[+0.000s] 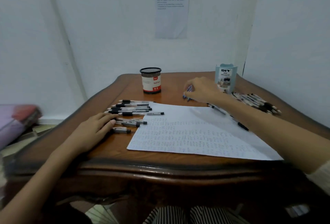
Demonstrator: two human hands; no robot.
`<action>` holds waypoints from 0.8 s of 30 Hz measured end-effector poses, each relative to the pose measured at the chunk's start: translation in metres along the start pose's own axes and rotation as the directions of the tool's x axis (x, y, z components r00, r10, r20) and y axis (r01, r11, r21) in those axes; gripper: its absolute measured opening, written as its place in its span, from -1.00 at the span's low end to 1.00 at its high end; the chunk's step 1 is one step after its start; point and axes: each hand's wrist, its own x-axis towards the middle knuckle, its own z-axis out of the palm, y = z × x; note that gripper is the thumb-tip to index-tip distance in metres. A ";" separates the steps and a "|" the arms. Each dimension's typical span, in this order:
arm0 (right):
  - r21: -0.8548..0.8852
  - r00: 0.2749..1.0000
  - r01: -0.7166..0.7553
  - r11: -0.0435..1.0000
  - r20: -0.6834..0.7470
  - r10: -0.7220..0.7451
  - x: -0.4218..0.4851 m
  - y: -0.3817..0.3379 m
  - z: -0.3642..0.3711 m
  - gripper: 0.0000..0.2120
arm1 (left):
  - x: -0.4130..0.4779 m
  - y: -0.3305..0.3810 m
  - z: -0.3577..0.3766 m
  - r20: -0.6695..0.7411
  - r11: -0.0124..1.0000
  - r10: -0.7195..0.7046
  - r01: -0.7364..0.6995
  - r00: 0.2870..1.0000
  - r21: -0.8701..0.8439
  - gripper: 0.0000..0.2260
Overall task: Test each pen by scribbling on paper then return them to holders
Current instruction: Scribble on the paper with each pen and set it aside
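Observation:
A sheet of paper (192, 134) covered in scribbles lies on the wooden table (160, 159). My left hand (94, 129) rests flat on the table, its fingertips touching a group of several black-grip pens (132, 109) left of the paper. My right hand (201, 89) reaches past the paper's far edge and grips a few blue pens (187, 93) against the table. A black mesh holder (151, 80) stands at the back centre, with a light blue holder (225, 78) at the back right. A few pens (241, 125) show beside my right forearm.
Another pile of pens (257, 101) lies at the right, behind my right forearm. A printed sheet (171, 11) is taped to the wall. A pink bundle (16, 121) lies left of the table. My striped trousers show below the table's front edge.

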 end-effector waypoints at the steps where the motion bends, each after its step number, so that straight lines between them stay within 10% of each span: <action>1: 0.026 0.999 0.026 0.999 0.026 -0.026 0.005 -0.012 0.006 -0.82 | 0.000 0.003 0.000 0.001 1.000 -0.005 0.005 1.000 0.004 -0.64; 12: 0.140 0.933 0.277 0.951 0.197 -0.300 0.040 -0.110 0.073 -0.81 | -0.002 0.004 -0.001 0.016 0.999 -0.007 0.007 1.000 0.052 -0.63; 24: 0.305 0.856 0.005 0.952 0.491 -0.162 0.054 -0.099 0.063 -0.71 | -0.001 0.002 0.000 0.020 0.999 -0.004 0.003 1.000 0.042 -0.62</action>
